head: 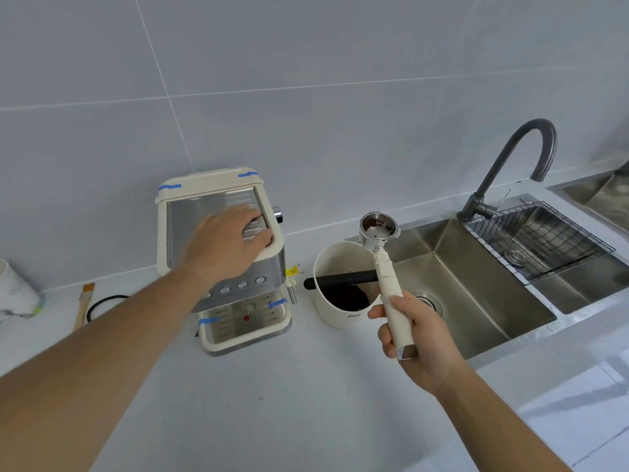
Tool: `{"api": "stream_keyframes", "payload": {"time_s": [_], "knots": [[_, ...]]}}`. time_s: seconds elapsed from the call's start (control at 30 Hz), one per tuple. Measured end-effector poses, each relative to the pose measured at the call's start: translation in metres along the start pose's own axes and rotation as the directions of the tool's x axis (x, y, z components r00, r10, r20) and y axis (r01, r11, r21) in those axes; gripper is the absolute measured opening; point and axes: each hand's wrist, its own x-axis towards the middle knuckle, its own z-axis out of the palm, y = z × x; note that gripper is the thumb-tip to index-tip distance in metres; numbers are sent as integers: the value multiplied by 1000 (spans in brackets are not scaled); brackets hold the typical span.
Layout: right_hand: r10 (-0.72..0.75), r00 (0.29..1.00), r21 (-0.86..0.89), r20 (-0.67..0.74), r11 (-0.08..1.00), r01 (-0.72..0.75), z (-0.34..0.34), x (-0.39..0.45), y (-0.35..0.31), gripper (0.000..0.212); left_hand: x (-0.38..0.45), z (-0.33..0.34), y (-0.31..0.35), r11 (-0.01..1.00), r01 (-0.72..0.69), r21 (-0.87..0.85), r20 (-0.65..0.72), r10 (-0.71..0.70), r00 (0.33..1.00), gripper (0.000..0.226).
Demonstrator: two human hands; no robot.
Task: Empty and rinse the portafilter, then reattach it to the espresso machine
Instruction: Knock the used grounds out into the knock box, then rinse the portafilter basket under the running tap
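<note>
My right hand (417,332) grips the cream handle of the portafilter (378,229), holding it up over the counter with the metal basket facing me. Brown coffee residue shows inside the basket. My left hand (227,242) lies flat on top of the cream and steel espresso machine (238,301), fingers spread over its front right corner. Beside the machine stands a cream knock box (335,310) with a black bar across it and dark grounds inside. The steel sink (476,284) and its dark curved faucet (517,158) lie to the right.
A wire rack (541,240) sits over the sink's right part. Left of the machine lie a black cable (102,303), a small wooden brush (83,306) and a marbled white cup (15,294). Grey tiled wall runs behind the white counter.
</note>
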Motion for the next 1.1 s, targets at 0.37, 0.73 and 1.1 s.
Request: {"api": "stream_keyframes", "payload": {"time_s": [0.37,0.73,1.1], "knots": [[51,995,-58,83,997,-46,-66,35,-37,31,-4,16,80,920,235,-314,-48,-262,964,16],[19,993,-104,115,995,-7,-178,76,-98,12,30,140,257,650,349,-675,239,-255,937,14],[39,995,-121,89,992,-28,-268,100,-126,10,84,233,374,488,510,-708,403,-313,860,22]]}}
